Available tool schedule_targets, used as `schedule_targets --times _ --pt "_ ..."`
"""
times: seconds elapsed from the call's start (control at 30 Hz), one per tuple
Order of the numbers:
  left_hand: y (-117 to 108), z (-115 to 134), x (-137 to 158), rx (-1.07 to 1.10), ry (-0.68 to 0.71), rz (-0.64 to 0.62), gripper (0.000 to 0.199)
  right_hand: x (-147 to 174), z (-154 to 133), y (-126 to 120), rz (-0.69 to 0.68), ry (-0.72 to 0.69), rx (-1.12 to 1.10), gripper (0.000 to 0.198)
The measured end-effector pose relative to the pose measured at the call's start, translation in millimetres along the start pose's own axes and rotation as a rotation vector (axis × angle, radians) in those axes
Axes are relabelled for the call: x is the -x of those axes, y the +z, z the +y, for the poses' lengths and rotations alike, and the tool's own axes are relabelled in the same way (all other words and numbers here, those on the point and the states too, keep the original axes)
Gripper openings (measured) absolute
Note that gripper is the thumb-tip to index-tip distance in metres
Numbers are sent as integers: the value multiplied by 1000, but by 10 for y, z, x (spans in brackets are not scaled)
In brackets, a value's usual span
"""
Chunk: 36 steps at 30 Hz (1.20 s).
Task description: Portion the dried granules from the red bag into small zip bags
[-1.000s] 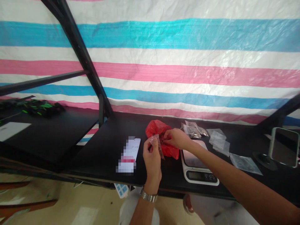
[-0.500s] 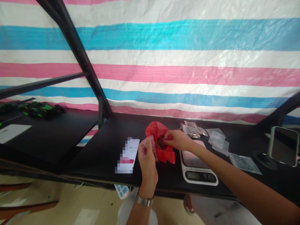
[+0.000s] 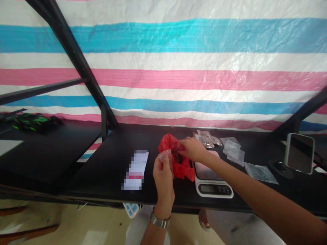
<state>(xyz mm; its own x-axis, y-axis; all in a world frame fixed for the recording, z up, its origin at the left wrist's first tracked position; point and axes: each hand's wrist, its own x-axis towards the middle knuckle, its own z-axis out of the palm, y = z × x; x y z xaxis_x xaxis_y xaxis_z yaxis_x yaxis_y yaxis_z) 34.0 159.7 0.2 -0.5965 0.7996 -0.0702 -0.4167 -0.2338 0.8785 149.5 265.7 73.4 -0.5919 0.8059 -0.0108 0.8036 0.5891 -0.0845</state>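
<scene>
My left hand pinches a small clear zip bag between thumb and fingers, just in front of an opened red plastic bag. Inside the red bag lies a heap of small dark brown dried bits, too blurred to name more exactly. My right hand reaches in from the right, its fingers closed together at the edge of the heap; the fingertips are partly hidden. Right of the red bag stands a white kitchen scale, its platform partly under my right forearm.
Filled small bags lie behind the scale. Flat clear bags are spread to its right, beside a phone on a stand. Another phone lies on the left of the black table. A striped sheet hangs behind.
The whole view has shifted slightly. My left hand with the clear bag has come a little closer to the dark bits. My right fingers stay at the heap.
</scene>
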Motion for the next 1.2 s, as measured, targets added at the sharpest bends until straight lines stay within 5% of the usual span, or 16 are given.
schedule_targets --times 0.37,0.73,0.97,1.2 --pt "-1 52 -220 110 -131 3 49 -48 -175 140 125 145 -25 23" --pt "-103 75 -403 306 -257 -56 41 -115 -54 204 22 188 -622 4" --pt "-81 155 -373 299 -279 -43 40 -118 27 166 -7 252 -879 12" --pt "-183 270 -286 116 -293 -111 48 23 56 69 64 149 -148 15"
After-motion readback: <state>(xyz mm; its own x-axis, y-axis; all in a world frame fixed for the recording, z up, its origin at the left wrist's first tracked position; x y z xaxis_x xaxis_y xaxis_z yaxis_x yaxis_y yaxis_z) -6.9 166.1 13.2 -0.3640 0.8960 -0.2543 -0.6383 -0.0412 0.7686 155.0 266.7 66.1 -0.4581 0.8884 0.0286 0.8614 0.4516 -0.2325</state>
